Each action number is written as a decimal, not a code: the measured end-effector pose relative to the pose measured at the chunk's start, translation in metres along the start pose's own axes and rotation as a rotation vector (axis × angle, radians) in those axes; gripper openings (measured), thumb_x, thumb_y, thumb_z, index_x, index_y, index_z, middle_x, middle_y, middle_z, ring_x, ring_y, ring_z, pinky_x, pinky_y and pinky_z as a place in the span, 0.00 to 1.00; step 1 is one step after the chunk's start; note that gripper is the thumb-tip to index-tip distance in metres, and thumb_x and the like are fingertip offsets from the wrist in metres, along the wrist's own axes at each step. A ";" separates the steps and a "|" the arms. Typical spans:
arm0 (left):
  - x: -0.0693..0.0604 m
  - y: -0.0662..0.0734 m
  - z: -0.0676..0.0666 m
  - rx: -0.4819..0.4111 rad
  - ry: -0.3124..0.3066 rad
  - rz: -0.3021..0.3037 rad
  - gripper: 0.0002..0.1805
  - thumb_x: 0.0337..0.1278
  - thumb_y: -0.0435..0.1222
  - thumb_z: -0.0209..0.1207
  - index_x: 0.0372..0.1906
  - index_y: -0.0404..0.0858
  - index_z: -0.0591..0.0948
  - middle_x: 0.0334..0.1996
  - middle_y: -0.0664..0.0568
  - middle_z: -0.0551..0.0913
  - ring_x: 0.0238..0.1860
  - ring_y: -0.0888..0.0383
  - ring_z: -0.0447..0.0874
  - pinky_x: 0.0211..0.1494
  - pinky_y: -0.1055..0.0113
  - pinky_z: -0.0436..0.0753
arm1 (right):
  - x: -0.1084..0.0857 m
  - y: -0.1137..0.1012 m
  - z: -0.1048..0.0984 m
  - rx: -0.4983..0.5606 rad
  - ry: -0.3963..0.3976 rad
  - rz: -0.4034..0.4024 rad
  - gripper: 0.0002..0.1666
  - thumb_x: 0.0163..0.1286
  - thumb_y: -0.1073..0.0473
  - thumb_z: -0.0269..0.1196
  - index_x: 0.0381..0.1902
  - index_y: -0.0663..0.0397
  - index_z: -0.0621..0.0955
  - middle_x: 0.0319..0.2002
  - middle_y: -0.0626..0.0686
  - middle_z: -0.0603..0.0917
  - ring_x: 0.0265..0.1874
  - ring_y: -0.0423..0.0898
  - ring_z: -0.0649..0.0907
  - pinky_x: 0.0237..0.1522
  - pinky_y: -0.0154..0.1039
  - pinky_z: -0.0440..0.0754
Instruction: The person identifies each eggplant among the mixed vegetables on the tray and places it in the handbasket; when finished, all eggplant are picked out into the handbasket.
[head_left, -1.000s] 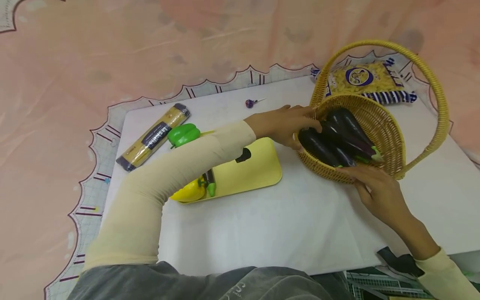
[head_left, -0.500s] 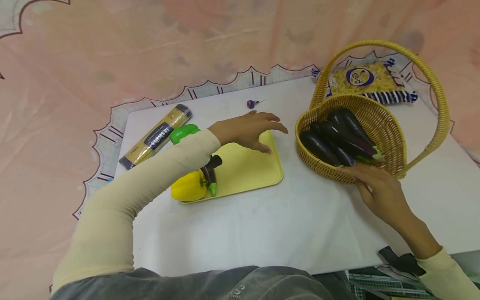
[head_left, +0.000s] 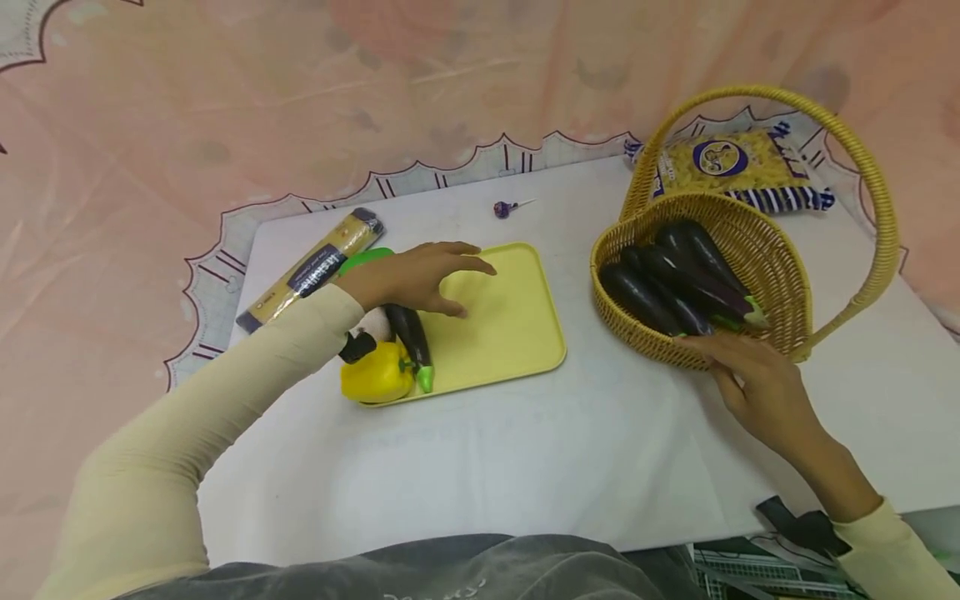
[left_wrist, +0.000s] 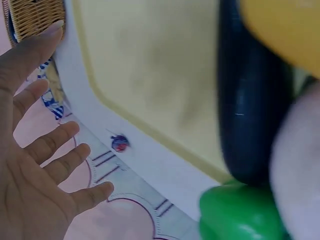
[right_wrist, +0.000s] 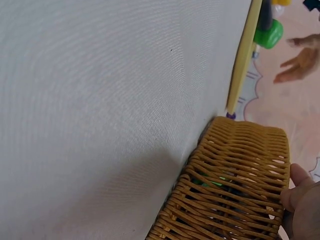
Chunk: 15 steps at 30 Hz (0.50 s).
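My left hand (head_left: pixel 420 277), fingers spread, hovers above the left part of a yellow tray (head_left: pixel 517 325) and holds nothing. On the tray lie a dark eggplant (head_left: pixel 408 332), a yellow bell pepper (head_left: pixel 375 373), a green bell pepper (left_wrist: pixel 237 212) and a pale rounded thing (head_left: pixel 377 325), partly hidden by the left hand and wrist. To the right stands a wicker basket (head_left: pixel 783 258) with several eggplants (head_left: pixel 693 271) inside. At its near rim my right hand (head_left: pixel 761 387) grips the edge, thumb outside; its other fingertips are partly hidden.
A pack of spaghetti (head_left: pixel 315 271) lies left of the tray. Behind the basket is a bag of pasta (head_left: pixel 738 158), partly covered by the tall handle (head_left: pixel 870 183). A lollipop (head_left: pixel 502 209) lies near the back edge of the white table (head_left: pixel 525 467).
My left hand has drawn away from the eggplants in the basket and moved left over the tray, fingers spreading. My right hand has stayed at the basket rim.
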<state>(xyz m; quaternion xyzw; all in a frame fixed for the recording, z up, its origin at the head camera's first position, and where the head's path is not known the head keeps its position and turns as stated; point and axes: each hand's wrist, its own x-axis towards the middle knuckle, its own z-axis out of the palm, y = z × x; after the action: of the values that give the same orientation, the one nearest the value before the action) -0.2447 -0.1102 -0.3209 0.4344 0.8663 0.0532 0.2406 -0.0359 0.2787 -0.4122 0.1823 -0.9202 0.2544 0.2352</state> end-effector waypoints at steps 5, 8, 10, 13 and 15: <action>-0.026 -0.014 0.016 -0.020 0.000 -0.020 0.37 0.56 0.45 0.68 0.70 0.47 0.70 0.74 0.38 0.59 0.73 0.38 0.56 0.72 0.42 0.58 | -0.001 -0.002 0.001 0.000 -0.012 0.009 0.32 0.51 0.82 0.64 0.51 0.52 0.86 0.40 0.56 0.88 0.37 0.52 0.84 0.35 0.42 0.72; -0.040 -0.024 0.024 -0.024 -0.005 -0.035 0.36 0.56 0.43 0.69 0.69 0.45 0.71 0.73 0.37 0.60 0.72 0.37 0.58 0.72 0.41 0.59 | -0.002 -0.001 0.000 0.000 -0.016 0.010 0.33 0.50 0.82 0.65 0.52 0.51 0.85 0.41 0.57 0.88 0.40 0.54 0.84 0.37 0.46 0.74; -0.046 -0.029 0.027 -0.025 -0.010 -0.051 0.36 0.55 0.43 0.69 0.69 0.45 0.71 0.72 0.36 0.60 0.72 0.36 0.57 0.72 0.41 0.59 | -0.002 0.000 0.000 0.002 -0.011 0.007 0.33 0.50 0.82 0.65 0.53 0.50 0.85 0.41 0.57 0.88 0.41 0.55 0.84 0.39 0.48 0.74; -0.052 -0.034 0.028 -0.011 -0.011 -0.063 0.36 0.54 0.43 0.70 0.69 0.44 0.71 0.72 0.35 0.61 0.71 0.35 0.58 0.71 0.40 0.59 | -0.001 0.001 0.000 0.008 0.002 -0.002 0.34 0.50 0.81 0.65 0.53 0.49 0.85 0.41 0.58 0.87 0.41 0.56 0.84 0.40 0.48 0.74; -0.054 -0.037 0.029 0.004 -0.007 -0.065 0.36 0.53 0.42 0.70 0.68 0.44 0.71 0.71 0.35 0.62 0.71 0.35 0.59 0.71 0.40 0.59 | -0.001 0.002 0.001 0.012 0.009 -0.008 0.35 0.50 0.81 0.64 0.54 0.49 0.85 0.41 0.58 0.87 0.41 0.56 0.84 0.40 0.48 0.73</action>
<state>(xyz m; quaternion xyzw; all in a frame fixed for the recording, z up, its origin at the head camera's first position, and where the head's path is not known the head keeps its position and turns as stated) -0.2307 -0.1788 -0.3379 0.4068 0.8792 0.0420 0.2445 -0.0358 0.2799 -0.4138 0.1860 -0.9169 0.2597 0.2392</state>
